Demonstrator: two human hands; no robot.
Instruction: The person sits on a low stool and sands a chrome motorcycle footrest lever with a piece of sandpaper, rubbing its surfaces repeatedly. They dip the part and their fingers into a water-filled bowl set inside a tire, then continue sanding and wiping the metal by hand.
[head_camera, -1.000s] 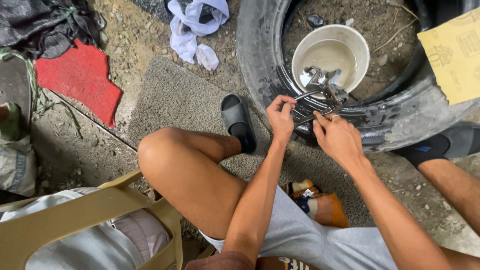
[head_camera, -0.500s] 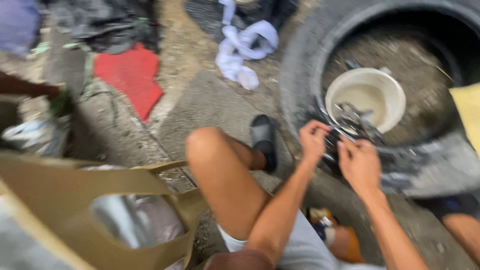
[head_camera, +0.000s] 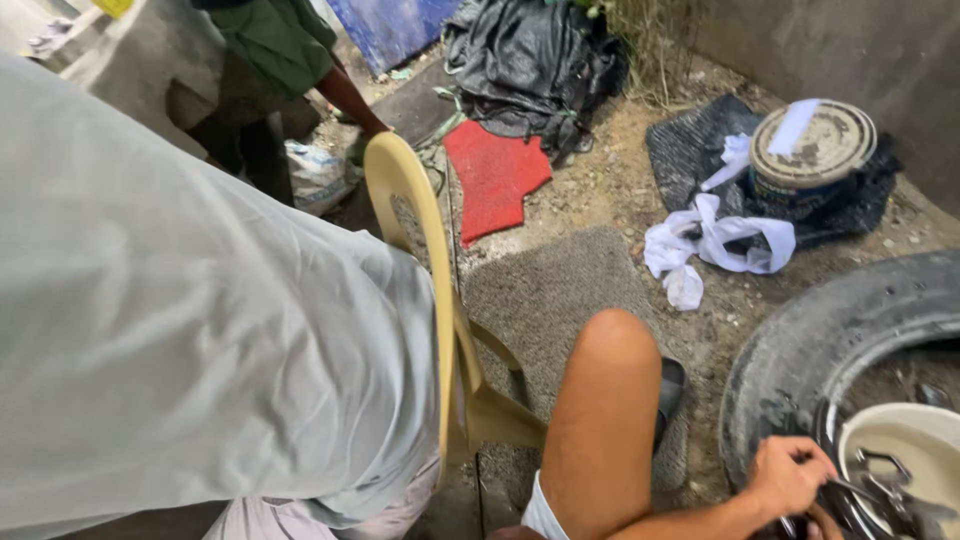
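The view has swung left since half a second ago, so the tyre and white bowl now sit at the bottom right corner and a person in a pale shirt fills the left side. The left hand is curled shut around a shiny, bent metal part at the tyre's inner rim, beside the bowl. The right hand is out of view.

Outdoor roadside repair yard: bare dirt ground beside a concrete wall, a worn tyre lying flat, rags, a paint can, floor mats and a plastic chair.
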